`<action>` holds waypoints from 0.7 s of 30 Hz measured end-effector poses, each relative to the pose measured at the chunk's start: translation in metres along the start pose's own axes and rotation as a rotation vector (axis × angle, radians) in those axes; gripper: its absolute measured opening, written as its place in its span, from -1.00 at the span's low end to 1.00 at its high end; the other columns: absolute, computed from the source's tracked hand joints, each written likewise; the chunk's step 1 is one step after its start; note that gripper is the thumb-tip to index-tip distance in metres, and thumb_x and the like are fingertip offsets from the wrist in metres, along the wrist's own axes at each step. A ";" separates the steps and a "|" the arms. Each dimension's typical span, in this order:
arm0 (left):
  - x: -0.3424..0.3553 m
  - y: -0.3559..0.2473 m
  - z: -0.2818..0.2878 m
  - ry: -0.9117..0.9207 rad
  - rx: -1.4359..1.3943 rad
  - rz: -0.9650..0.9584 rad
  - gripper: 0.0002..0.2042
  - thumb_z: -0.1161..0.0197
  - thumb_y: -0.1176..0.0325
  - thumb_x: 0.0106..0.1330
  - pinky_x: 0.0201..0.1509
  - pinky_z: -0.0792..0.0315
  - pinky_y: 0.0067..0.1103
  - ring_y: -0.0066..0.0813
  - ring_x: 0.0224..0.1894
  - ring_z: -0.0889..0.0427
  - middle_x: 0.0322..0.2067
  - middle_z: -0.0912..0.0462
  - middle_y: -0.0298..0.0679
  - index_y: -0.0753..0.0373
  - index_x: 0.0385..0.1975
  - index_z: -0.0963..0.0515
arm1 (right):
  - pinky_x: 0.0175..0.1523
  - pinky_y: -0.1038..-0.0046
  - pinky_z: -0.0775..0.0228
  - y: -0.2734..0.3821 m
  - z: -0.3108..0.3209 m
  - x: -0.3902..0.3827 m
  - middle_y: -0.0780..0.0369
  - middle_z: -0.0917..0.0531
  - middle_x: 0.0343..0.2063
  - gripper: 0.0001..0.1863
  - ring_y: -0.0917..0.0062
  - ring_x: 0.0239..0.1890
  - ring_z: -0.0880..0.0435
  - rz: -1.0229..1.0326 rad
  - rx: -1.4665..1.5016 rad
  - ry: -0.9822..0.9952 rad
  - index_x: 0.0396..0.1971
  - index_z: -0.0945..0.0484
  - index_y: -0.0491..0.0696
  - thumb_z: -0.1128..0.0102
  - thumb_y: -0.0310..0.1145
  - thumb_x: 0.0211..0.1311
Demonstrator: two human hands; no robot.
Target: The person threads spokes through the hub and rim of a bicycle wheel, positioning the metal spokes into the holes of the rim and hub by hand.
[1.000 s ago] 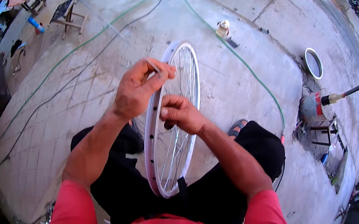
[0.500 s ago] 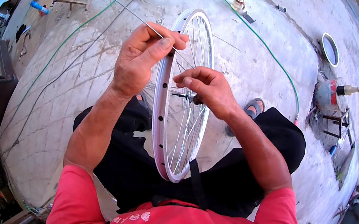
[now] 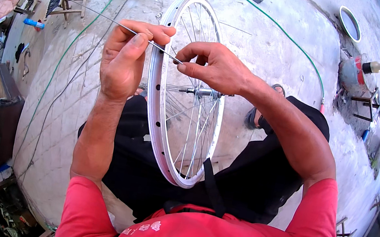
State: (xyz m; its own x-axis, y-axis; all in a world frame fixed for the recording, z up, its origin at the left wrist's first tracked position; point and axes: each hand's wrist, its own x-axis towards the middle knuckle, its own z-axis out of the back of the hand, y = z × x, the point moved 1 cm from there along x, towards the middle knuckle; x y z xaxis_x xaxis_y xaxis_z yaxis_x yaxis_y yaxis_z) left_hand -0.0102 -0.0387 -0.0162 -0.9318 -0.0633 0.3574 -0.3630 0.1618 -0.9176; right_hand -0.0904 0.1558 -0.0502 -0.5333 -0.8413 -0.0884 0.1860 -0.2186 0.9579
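A silver bicycle wheel (image 3: 156, 95) stands upright between my knees, its rim drilled with a row of dark holes. Spokes run from the rim to the hub (image 3: 204, 92). My left hand (image 3: 124, 60), on the rim's outer left side, pinches a long thin metal rod (image 3: 87, 9) between thumb and fingers. The rod slants down to the right across the rim. On the inner side, the thumb and forefinger of my right hand (image 3: 216, 67) close on the rod's right end. Whether a small part sits between those fingertips is hidden.
A green hose (image 3: 282, 48) crosses the concrete floor on the far right; another hose and a dark cable run on the left. A small stool (image 3: 65, 5) stands far left. At right are a bucket (image 3: 356, 73) and a round white-rimmed basin (image 3: 350, 24). A person sits at the left edge.
Both hands and the wheel's upper part have shifted left in the view. My right fingers, loosely curled before, now pinch the rod's end. The rod lies at a flatter slant.
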 end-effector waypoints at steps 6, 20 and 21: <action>0.005 0.004 -0.004 0.036 -0.046 0.001 -0.85 -0.01 0.43 0.42 0.31 -0.31 -0.19 -0.15 0.08 -0.60 -0.19 -0.67 -0.03 0.33 -0.15 -0.48 | -0.06 0.39 -0.51 0.006 0.004 0.003 0.16 -0.73 -0.31 -0.74 0.51 -0.27 -0.67 0.085 0.150 -0.047 -0.13 -0.68 -0.16 -0.24 -0.30 0.33; 0.013 -0.019 0.011 -0.021 -0.007 -0.005 -0.83 0.04 0.41 0.42 0.07 -0.52 -0.27 -0.14 -0.08 -0.68 -0.21 -0.67 -0.02 0.31 -0.17 -0.49 | -0.22 0.53 -0.44 0.010 0.015 -0.033 0.30 -0.63 -0.44 -0.80 0.67 -0.41 -0.55 0.103 0.256 -0.085 -0.24 -0.67 -0.15 -0.21 -0.32 0.33; 0.013 -0.018 0.012 -0.020 -0.007 0.026 -0.82 0.05 0.40 0.43 0.08 -0.52 -0.26 -0.15 -0.07 -0.67 -0.19 -0.66 -0.03 0.30 -0.16 -0.48 | -0.24 0.53 -0.43 0.006 0.016 -0.036 0.31 -0.62 -0.44 -0.81 0.68 -0.41 -0.54 0.134 0.241 -0.069 -0.21 -0.65 -0.14 -0.20 -0.33 0.34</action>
State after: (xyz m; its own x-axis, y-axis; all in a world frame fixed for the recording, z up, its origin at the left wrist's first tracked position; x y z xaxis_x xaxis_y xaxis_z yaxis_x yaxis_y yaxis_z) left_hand -0.0158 -0.0538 0.0027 -0.9408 -0.0789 0.3295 -0.3384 0.1702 -0.9255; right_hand -0.0834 0.1925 -0.0365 -0.5739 -0.8171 0.0545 0.0612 0.0235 0.9978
